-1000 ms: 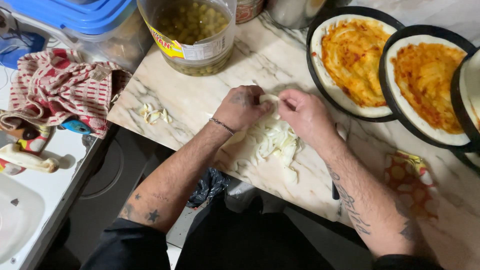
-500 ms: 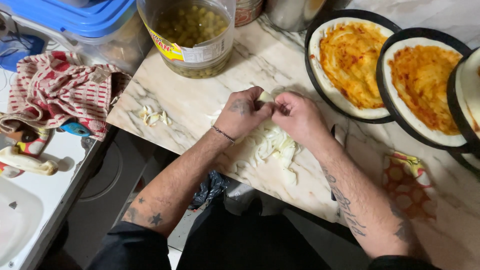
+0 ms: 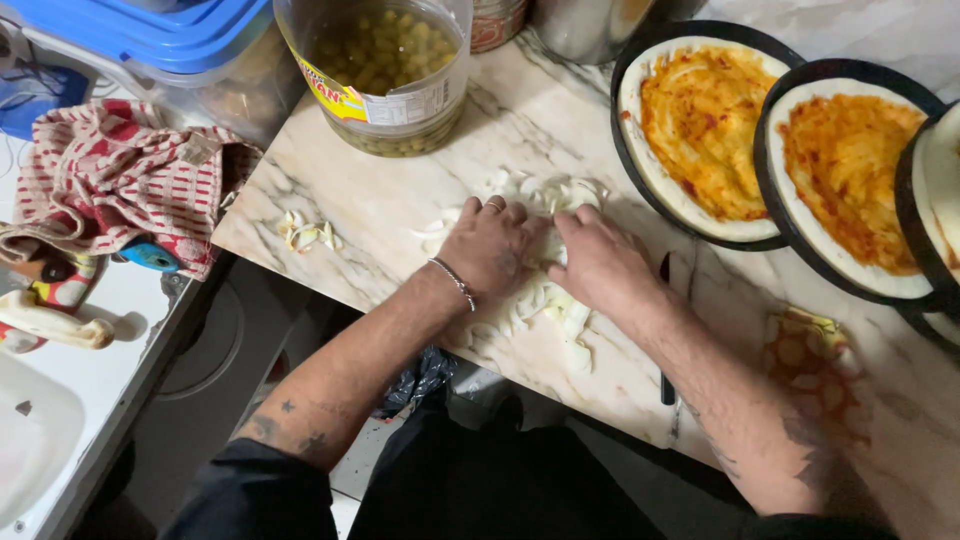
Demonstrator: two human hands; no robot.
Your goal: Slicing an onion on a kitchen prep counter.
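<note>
A pile of sliced white onion (image 3: 545, 190) lies on the marble counter (image 3: 400, 200). My left hand (image 3: 490, 245) rests palm down on the pile, with a ring and a wrist chain. My right hand (image 3: 595, 260) lies beside it, fingers curled into the slices; thumbs and fingertips meet over the onion. More slices (image 3: 535, 310) spill toward the counter's near edge. A knife (image 3: 666, 330) lies on the counter, partly under my right forearm.
Two black pans of dough spread with red sauce (image 3: 700, 130) (image 3: 850, 170) sit at the right. A big jar of green olives (image 3: 385, 75) stands behind. Onion scraps (image 3: 305, 235), a red checked cloth (image 3: 110, 180), a blue-lidded box (image 3: 170, 40) are left.
Both hands have shifted slightly along the counter and pressed flatter onto the onion pile, spreading slices out behind the fingers.
</note>
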